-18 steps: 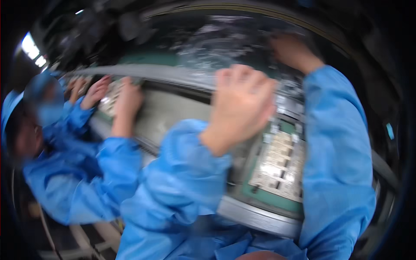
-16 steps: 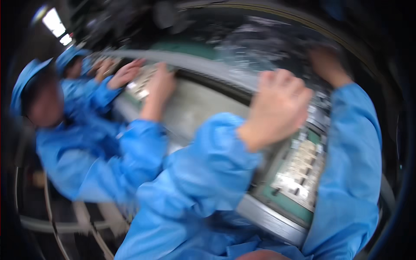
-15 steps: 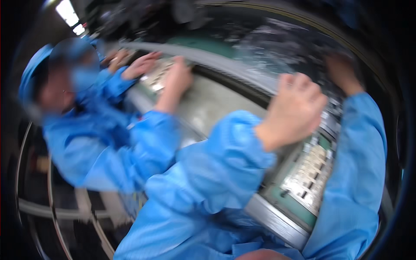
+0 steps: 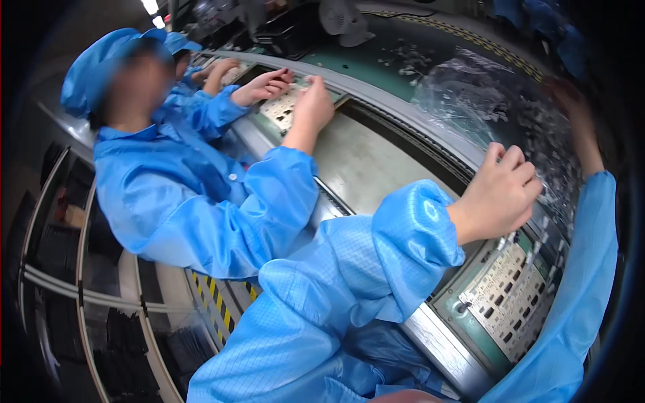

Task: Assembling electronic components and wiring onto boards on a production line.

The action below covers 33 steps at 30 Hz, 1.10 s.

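My left hand is held over the line with its fingers bent and drawn together; whatever they grip is hidden under the hand. Just below it lies a pale panel with rows of dark rectangular parts, set on a green carrier plate. My right hand reaches far out at the right, dark and blurred, so its fingers cannot be read. It is beside a heap of small pale parts and a clear plastic bag on the green surface.
On the left a co-worker in blue has both hands over another pale panel. A metal rail runs along the line's far side. Racks with dark stacks stand at lower left. Yellow-black tape edges the far surface.
The view has swung, so the scene sits differently in the picture and is sharper. My left hand stays bent above the panel, and my right arm remains stretched toward the small parts.
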Available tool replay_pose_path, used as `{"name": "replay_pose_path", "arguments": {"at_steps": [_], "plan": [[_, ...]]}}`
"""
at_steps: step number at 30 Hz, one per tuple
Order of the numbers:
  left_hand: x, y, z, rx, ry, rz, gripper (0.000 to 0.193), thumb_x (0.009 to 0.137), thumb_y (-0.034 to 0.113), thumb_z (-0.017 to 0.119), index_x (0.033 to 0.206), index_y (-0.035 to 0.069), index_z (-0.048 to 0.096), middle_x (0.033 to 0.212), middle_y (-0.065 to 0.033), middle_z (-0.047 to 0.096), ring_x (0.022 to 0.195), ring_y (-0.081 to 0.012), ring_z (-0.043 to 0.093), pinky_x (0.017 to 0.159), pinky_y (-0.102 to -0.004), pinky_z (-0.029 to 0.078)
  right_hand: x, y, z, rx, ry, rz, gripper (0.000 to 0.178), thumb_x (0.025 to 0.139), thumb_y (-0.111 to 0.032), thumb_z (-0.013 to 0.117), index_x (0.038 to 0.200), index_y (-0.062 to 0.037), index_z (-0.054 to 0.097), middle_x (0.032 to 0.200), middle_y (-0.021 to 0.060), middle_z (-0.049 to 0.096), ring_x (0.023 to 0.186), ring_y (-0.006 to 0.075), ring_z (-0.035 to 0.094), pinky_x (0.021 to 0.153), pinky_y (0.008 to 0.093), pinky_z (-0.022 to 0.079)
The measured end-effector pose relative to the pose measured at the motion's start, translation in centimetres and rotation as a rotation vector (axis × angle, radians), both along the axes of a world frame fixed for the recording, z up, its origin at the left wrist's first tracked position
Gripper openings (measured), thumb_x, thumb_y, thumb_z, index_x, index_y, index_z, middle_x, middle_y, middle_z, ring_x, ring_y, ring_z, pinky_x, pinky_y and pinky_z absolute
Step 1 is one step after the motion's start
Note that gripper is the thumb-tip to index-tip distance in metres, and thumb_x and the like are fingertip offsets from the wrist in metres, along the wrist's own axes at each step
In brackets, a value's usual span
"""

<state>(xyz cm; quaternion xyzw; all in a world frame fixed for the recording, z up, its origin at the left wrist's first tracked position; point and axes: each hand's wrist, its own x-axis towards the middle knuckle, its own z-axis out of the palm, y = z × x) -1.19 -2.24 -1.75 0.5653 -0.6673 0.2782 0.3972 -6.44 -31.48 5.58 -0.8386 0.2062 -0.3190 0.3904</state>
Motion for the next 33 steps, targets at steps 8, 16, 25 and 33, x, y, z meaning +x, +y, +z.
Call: {"name": "replay_pose_path", "arguments": {"at_steps": [8, 16, 25, 33], "plan": [[3.2, 1.4, 1.7, -0.022, 0.168, 0.046, 0.055, 0.077, 0.023, 0.076, 0.125, 0.010, 0.054, 0.109, -0.0068, 0.060, 0.101, -0.0268, 0.058, 0.083, -0.0421, 0.041, -4.1, 14.3, 3.5, 0.361, -0.051, 0.202, 0.036, 0.100, -0.032, 0.060, 0.124, -0.0052, 0.064, 0.111, 0.0043, 0.073, 0.101, 0.0118, 0.067, 0.094, 0.0280, 0.049], [1.7, 1.4, 2.3, 0.022, 0.345, -0.245, 0.052, 0.084, 0.016, 0.073, 0.131, 0.007, 0.053, 0.099, -0.0061, 0.066, 0.075, -0.0228, 0.064, 0.075, -0.0398, 0.044, -7.2, 17.1, 1.7, 0.493, -0.072, 0.122, 0.031, 0.097, -0.030, 0.064, 0.118, -0.0078, 0.068, 0.108, 0.0005, 0.070, 0.104, 0.0110, 0.064, 0.095, 0.0319, 0.049], [0.8, 0.1, 1.9, -0.181, 0.155, -0.196, 0.016, 0.080, 0.011, 0.069, 0.091, 0.010, 0.057, 0.073, -0.0031, 0.062, 0.072, -0.0230, 0.063, 0.080, -0.0370, 0.039, -10.8, 12.0, 0.5, 0.533, -0.351, -0.037, 0.039, 0.102, -0.029, 0.058, 0.135, -0.0092, 0.057, 0.117, -0.0016, 0.064, 0.095, 0.0052, 0.058, 0.083, 0.0208, 0.046], [0.1, 0.2, 1.3, -0.094, 0.141, -0.084, 0.018, 0.079, 0.017, 0.070, 0.092, 0.010, 0.059, 0.085, -0.0058, 0.063, 0.085, -0.0256, 0.062, 0.086, -0.0453, 0.037, -13.5, 12.5, -2.2, 0.531, -0.087, 0.089, 0.030, 0.096, -0.031, 0.063, 0.121, -0.0135, 0.064, 0.108, -0.0019, 0.070, 0.097, 0.0060, 0.059, 0.088, 0.0242, 0.044]]}}
